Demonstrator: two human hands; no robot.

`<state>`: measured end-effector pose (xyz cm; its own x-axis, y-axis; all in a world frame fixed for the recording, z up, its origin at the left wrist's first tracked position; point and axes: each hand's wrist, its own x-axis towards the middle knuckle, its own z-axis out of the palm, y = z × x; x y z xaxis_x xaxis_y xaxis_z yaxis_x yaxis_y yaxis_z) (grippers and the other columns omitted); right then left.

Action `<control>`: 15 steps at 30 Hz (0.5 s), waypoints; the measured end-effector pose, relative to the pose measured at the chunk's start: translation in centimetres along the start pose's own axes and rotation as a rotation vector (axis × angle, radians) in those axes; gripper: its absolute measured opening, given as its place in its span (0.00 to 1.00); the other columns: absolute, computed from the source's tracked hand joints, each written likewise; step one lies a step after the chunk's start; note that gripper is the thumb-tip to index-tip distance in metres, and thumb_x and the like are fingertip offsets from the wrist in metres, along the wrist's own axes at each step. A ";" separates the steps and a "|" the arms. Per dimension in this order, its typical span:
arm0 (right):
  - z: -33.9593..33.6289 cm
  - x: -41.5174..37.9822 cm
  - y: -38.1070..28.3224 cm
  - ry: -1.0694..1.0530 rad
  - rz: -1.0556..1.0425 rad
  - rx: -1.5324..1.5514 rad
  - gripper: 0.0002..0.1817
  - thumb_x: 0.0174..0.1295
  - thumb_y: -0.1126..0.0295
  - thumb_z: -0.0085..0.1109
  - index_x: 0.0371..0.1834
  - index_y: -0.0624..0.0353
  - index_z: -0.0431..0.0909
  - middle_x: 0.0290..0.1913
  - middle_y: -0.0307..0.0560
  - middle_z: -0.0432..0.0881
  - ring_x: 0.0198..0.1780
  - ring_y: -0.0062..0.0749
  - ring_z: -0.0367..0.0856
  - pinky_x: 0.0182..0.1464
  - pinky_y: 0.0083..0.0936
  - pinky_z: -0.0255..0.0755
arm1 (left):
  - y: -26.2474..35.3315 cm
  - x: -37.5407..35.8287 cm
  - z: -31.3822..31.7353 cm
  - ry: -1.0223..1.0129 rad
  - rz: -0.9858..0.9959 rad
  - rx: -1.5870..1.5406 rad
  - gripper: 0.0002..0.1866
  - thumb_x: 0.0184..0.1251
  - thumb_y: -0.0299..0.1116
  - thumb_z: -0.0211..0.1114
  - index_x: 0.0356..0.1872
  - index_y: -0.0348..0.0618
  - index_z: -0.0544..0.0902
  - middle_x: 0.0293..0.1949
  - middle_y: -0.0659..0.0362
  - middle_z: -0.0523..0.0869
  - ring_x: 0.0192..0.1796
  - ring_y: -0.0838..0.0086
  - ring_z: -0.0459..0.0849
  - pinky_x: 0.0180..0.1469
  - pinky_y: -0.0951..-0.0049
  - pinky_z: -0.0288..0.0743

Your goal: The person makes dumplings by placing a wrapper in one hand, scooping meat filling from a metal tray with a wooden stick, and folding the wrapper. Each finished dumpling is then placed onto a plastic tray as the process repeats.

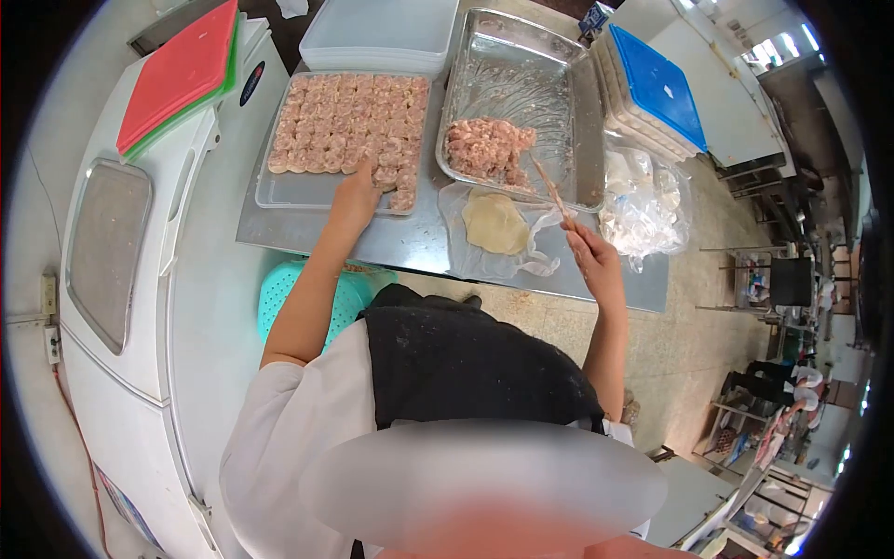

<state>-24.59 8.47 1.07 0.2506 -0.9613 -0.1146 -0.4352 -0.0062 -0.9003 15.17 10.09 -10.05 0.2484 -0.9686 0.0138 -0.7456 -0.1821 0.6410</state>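
Observation:
Rows of open-topped meat dumplings (345,121) fill most of a translucent plastic tray (289,196). My left hand (354,198) reaches over the tray's front part, its fingers closed around a dumpling at the edge of the rows. In my right hand (596,265) is a narrow spatula (549,183), its tip pointing into a deep metal pan (587,140). A mound of minced meat (489,149) lies at the pan's near left. Round dough wrappers (495,224) rest on a plastic bag (458,244) between my hands.
Stacked clear trays (377,33) stand behind the dumplings. At right are a blue-lidded container (656,88) and a bulging plastic bag (643,200). A turquoise basket (279,293) sits below the table's edge (410,247). A white freezer (219,326) is at left; people (792,382) are far right.

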 end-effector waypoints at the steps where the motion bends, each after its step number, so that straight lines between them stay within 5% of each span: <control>1: -0.4 1.0 0.1 -0.002 0.001 0.008 0.16 0.70 0.66 0.55 0.55 0.63 0.79 0.29 0.34 0.79 0.31 0.17 0.71 0.32 0.19 0.66 | 0.0 0.1 0.6 -0.002 -0.001 0.008 0.26 0.57 0.27 0.61 0.60 0.36 0.69 0.49 0.36 0.80 0.51 0.44 0.80 0.52 0.53 0.73; 3: -1.9 3.5 -0.4 -0.100 -0.068 -0.204 0.14 0.69 0.65 0.55 0.50 0.62 0.81 0.31 0.45 0.83 0.35 0.29 0.79 0.39 0.30 0.71 | 0.0 0.6 2.1 0.220 0.123 0.009 0.26 0.59 0.27 0.58 0.60 0.37 0.69 0.45 0.36 0.81 0.48 0.43 0.80 0.49 0.49 0.73; 7: -6.7 10.1 -1.5 -0.125 -0.312 -0.698 0.13 0.66 0.63 0.55 0.40 0.61 0.83 0.32 0.52 0.83 0.37 0.42 0.83 0.41 0.36 0.73 | -0.9 0.5 2.2 0.247 0.228 0.074 0.26 0.60 0.26 0.56 0.61 0.38 0.69 0.45 0.36 0.81 0.48 0.42 0.80 0.48 0.48 0.73; 9: -8.0 12.9 -2.3 -0.172 -0.268 -1.121 0.12 0.60 0.64 0.57 0.28 0.61 0.82 0.31 0.52 0.84 0.38 0.50 0.82 0.41 0.41 0.75 | 1.1 -0.6 0.3 0.055 0.015 0.144 0.26 0.60 0.26 0.56 0.63 0.39 0.69 0.48 0.37 0.81 0.51 0.43 0.79 0.52 0.50 0.72; 13: -4.2 13.4 2.6 -0.218 -0.655 -1.082 0.09 0.54 0.68 0.56 0.23 0.59 0.82 0.26 0.55 0.81 0.32 0.49 0.83 0.34 0.41 0.75 | 7.9 -2.9 0.4 0.230 0.006 0.219 0.24 0.61 0.27 0.57 0.60 0.40 0.72 0.52 0.41 0.80 0.54 0.45 0.78 0.55 0.53 0.72; 15: -3.0 13.0 3.4 -0.248 -0.754 -0.936 0.09 0.51 0.66 0.60 0.21 0.58 0.83 0.26 0.55 0.83 0.31 0.47 0.84 0.33 0.41 0.77 | 10.8 -3.2 2.3 0.345 0.214 0.159 0.22 0.60 0.27 0.59 0.58 0.42 0.75 0.53 0.44 0.80 0.55 0.48 0.77 0.56 0.56 0.72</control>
<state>-25.40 -4.84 -2.23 0.8214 -0.5540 0.1356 -0.5380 -0.8315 -0.1384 4.85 10.84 -4.94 0.2500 -0.8789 0.4063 -0.8819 -0.0336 0.4702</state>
